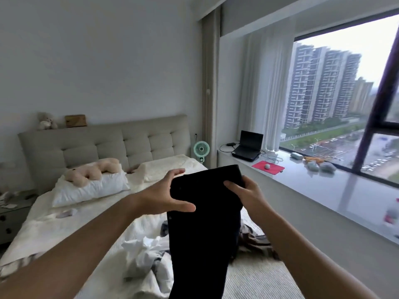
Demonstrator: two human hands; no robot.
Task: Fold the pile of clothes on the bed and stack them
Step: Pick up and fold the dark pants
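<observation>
One black garment [205, 216] is held up over the bed [64, 229] — gripped at its top edge by the right hand [244, 193], touched by the spread, straight-fingered left hand [164, 195]. One crumpled clothes pile [146, 255] lies beneath — two pillows [90, 190] beyond.

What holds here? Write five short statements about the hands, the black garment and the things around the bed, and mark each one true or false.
1. The black garment is held up in the air and hangs down over the bed. True.
2. The right hand pinches the garment near its top edge. True.
3. The left hand is clenched in a fist around the cloth. False: its fingers are spread at the garment's left edge.
4. The laptop on the window ledge is closed. False: its lid is raised.
5. A plush toy lies on the white pillow. True.
</observation>
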